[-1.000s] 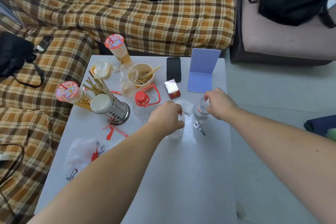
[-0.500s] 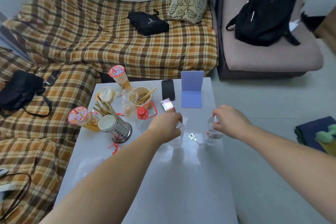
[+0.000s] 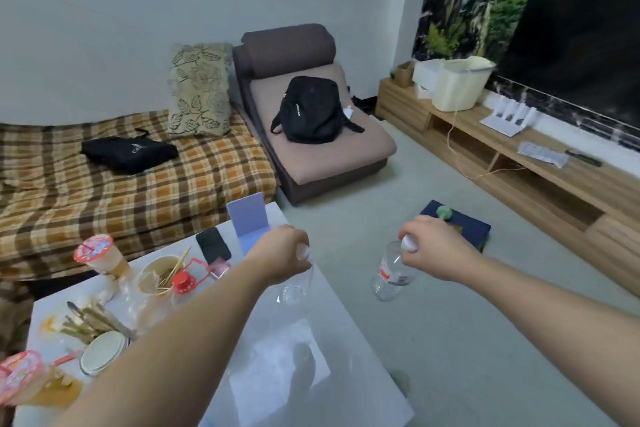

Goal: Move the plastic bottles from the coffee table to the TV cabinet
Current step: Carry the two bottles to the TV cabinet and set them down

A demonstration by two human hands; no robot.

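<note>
Plastic bottles [image 3: 391,276] hang upright by their caps, one per closed grip, and the right hand [image 3: 431,248] is nearer the TV cabinet [image 3: 540,163] off right.

There is only one view, from a wide-angle camera on the person's head. It looks forward and a little down, across the near corner of the white surface [image 3: 346,340] toward the far wall. Both forearms enter from the bottom edge, very near the lens. The sofa [image 3: 138,184] lies at left, the TV cabinet [image 3: 519,163] at right, farther away. Straight lines bend near the edges.
</note>
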